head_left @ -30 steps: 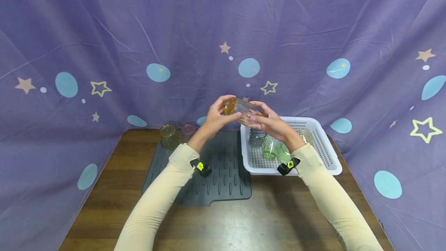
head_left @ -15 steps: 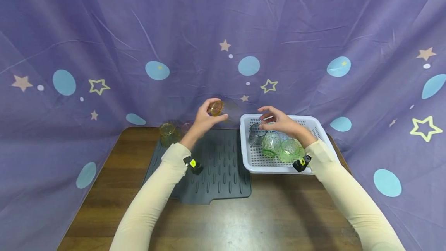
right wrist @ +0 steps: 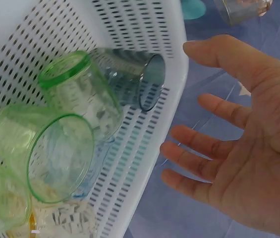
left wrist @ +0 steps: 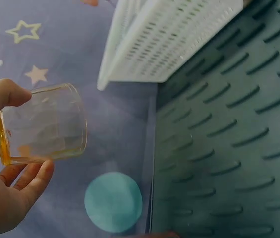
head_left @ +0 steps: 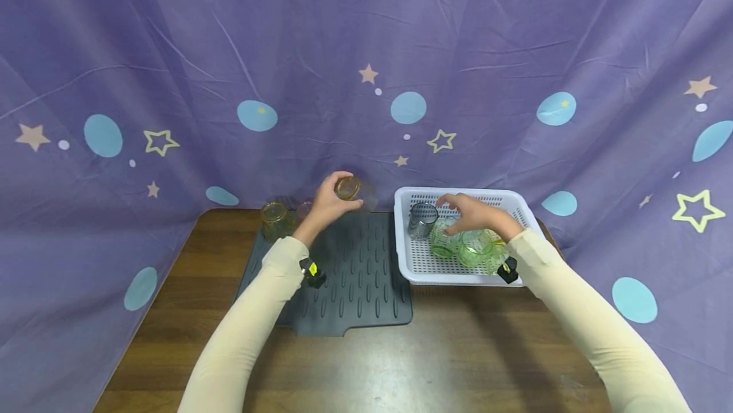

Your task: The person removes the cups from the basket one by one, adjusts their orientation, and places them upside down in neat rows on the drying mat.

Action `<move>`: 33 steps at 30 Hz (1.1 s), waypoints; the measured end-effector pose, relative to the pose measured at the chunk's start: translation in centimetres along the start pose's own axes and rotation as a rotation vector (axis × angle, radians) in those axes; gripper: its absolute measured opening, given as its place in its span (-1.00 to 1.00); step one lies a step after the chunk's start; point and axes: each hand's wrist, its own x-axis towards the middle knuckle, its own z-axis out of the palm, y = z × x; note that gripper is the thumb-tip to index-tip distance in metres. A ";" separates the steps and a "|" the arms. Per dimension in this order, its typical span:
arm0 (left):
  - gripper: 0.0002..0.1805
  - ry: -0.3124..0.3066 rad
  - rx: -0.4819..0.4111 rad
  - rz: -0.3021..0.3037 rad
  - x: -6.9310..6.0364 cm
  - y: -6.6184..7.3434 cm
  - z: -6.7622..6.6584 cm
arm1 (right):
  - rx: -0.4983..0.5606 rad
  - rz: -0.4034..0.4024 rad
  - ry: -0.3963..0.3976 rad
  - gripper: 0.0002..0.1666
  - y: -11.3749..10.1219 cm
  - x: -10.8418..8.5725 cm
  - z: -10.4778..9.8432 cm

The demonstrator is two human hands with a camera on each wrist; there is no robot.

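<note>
The left hand (head_left: 330,203) grips a clear glass with an amber base (head_left: 347,188) above the back of the dark ribbed mat (head_left: 366,273). In the left wrist view, thumb and fingers hold that glass (left wrist: 45,124) around its amber end, its rim pointing away from the palm. The right hand (head_left: 476,214) is over the white basket (head_left: 403,254), holding nothing; in the right wrist view its fingers are spread beside the basket wall. Inside the basket lie a grey-blue glass (right wrist: 130,74), a green-based glass (right wrist: 83,94), a green glass (right wrist: 45,148) and others.
An amber glass (head_left: 277,221) stands at the mat's back left corner, with a pinkish glass (head_left: 305,210) beside it, partly behind the left arm. The wooden table (head_left: 366,375) extends in front of mat and basket. A purple curtain (head_left: 321,50) hangs behind.
The right hand has let go of the amber-based glass and moved right and down over the basket. The left hand has carried the glass left and slightly down.
</note>
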 end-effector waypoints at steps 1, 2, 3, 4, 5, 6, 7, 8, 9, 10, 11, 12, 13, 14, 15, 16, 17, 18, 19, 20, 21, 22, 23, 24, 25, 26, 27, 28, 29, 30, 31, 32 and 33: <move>-0.27 0.004 0.040 0.002 0.0 -0.2 0.0 | -0.013 0.002 -0.003 -0.16 0.1 -0.1 0.0; -0.27 0.006 0.071 0.006 0.1 -0.3 -0.1 | -0.024 0.004 -0.005 -0.15 0.2 -0.2 0.0; -0.27 0.006 0.102 0.010 0.1 -0.4 -0.2 | -0.035 0.009 -0.006 -0.14 0.3 -0.2 0.0; -0.27 0.004 0.131 0.015 0.1 -0.6 -0.2 | -0.046 0.016 -0.009 -0.14 0.3 -0.3 0.0; -0.27 0.003 0.159 0.021 0.1 -0.7 -0.3 | -0.056 0.026 -0.013 -0.14 0.4 -0.4 0.0; -0.27 0.002 0.178 0.023 0.2 -0.9 -0.3 | -0.074 0.032 -0.017 -0.13 0.4 -0.5 -0.1; -0.27 0.000 0.195 0.027 0.2 -1.0 -0.3 | -0.089 0.041 -0.023 -0.13 0.5 -0.6 -0.1; -0.27 -0.004 0.207 0.030 0.3 -1.1 -0.3 | -0.106 0.047 -0.027 -0.13 0.5 -0.6 -0.1; -0.26 -0.009 0.221 0.033 0.3 -1.2 -0.3 | -0.129 0.051 -0.032 -0.13 0.6 -0.7 -0.1; -0.26 -0.013 0.234 0.033 0.3 -1.3 -0.4 | -0.146 0.054 -0.038 -0.12 0.5 -0.8 -0.1; -0.26 -0.020 0.243 0.029 0.4 -1.4 -0.4 | -0.159 0.064 -0.046 -0.12 0.6 -0.9 -0.1; -0.26 -0.029 0.248 0.021 0.4 -1.5 -0.4 | -0.172 0.070 -0.052 -0.12 0.6 -1.0 -0.1; -0.26 -0.038 0.258 0.016 0.4 -1.5 -0.4 | -0.183 0.077 -0.058 -0.12 0.7 -1.0 0.0; -0.26 -0.046 0.267 0.011 0.4 -1.6 -0.5 | -0.197 0.083 -0.062 -0.11 0.8 -1.1 0.1; -0.25 -0.056 0.277 0.006 0.4 -1.7 -0.5 | -0.208 0.095 -0.069 -0.10 0.9 -1.1 0.2; -0.25 -0.066 0.287 0.002 0.4 -1.8 -0.5 | -0.217 0.112 -0.075 -0.10 1.0 -1.2 0.3; -0.25 -0.077 0.295 -0.003 0.4 -1.9 -0.6 | -0.227 0.130 -0.082 -0.11 1.1 -1.2 0.4; -0.24 -0.086 0.306 -0.005 0.4 -2.0 -0.6 | -0.238 0.140 -0.088 -0.11 1.2 -1.2 0.5; -0.24 -0.094 0.318 -0.004 0.4 -2.1 -0.6 | -0.248 0.150 -0.093 -0.12 1.3 -1.2 0.6; -0.23 -0.100 0.326 -0.004 0.4 -2.3 -0.6 | -0.256 0.158 -0.097 -0.13 1.4 -1.2 0.7; -0.23 -0.107 0.333 -0.004 0.4 -2.4 -0.6 | -0.260 0.167 -0.103 -0.15 1.5 -1.2 0.8; -0.23 -0.112 0.338 -0.004 0.4 -2.5 -0.6 | -0.266 0.169 -0.108 -0.17 1.5 -1.3 0.8; -0.23 -0.117 0.341 -0.005 0.4 -2.6 -0.7 | -0.269 0.176 -0.112 -0.19 1.6 -1.3 0.9; -0.23 -0.122 0.345 -0.008 0.4 -2.6 -0.7 | -0.273 0.184 -0.118 -0.21 1.6 -1.3 0.9; -0.23 -0.127 0.349 -0.011 0.4 -2.7 -0.7 | -0.275 0.194 -0.123 -0.22 1.6 -1.4 1.0; -0.24 -0.132 0.354 -0.014 0.3 -2.8 -0.7 | -0.278 0.206 -0.130 -0.22 1.7 -1.4 1.0; -0.24 -0.138 0.359 -0.021 0.3 -2.9 -0.7 | -0.281 0.212 -0.138 -0.22 1.7 -1.4 1.0; -0.24 -0.145 0.364 -0.029 0.3 -2.9 -0.7 | -0.284 0.225 -0.145 -0.22 1.7 -1.5 1.0; -0.24 -0.152 0.366 -0.037 0.3 -3.0 -0.7 | -0.281 0.237 -0.151 -0.22 1.7 -1.5 1.1; -0.24 -0.159 0.371 -0.044 0.2 -3.0 -0.7 | -0.282 0.247 -0.158 -0.21 1.8 -1.5 1.1; -0.24 -0.166 0.376 -0.050 0.2 -3.1 -0.7 | -0.281 0.252 -0.164 -0.20 1.9 -1.5 1.2; -0.24 -0.173 0.379 -0.055 0.2 -3.2 -0.6 | -0.282 0.256 -0.168 -0.20 1.9 -1.5 1.2; -0.23 -0.179 0.382 -0.061 0.2 -3.2 -0.6 | -0.278 0.263 -0.172 -0.20 2.0 -1.5 1.3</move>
